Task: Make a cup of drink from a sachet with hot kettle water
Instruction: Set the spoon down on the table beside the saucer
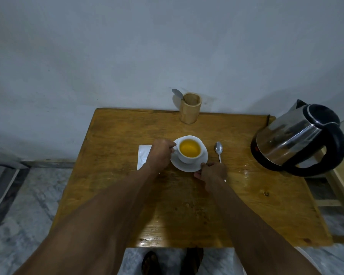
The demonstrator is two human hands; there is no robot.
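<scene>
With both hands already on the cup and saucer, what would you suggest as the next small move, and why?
Probably lift the saucer level and slowly. The cup is nearly full of yellow drink; the left hand is at its handle and the right hand pinches the saucer's near rim, so tilting risks a spill.

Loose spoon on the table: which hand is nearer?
Right. The right hand sits over the spoon's handle end while gripping the saucer rim; the left hand is across the cup, at its handle side.
</scene>
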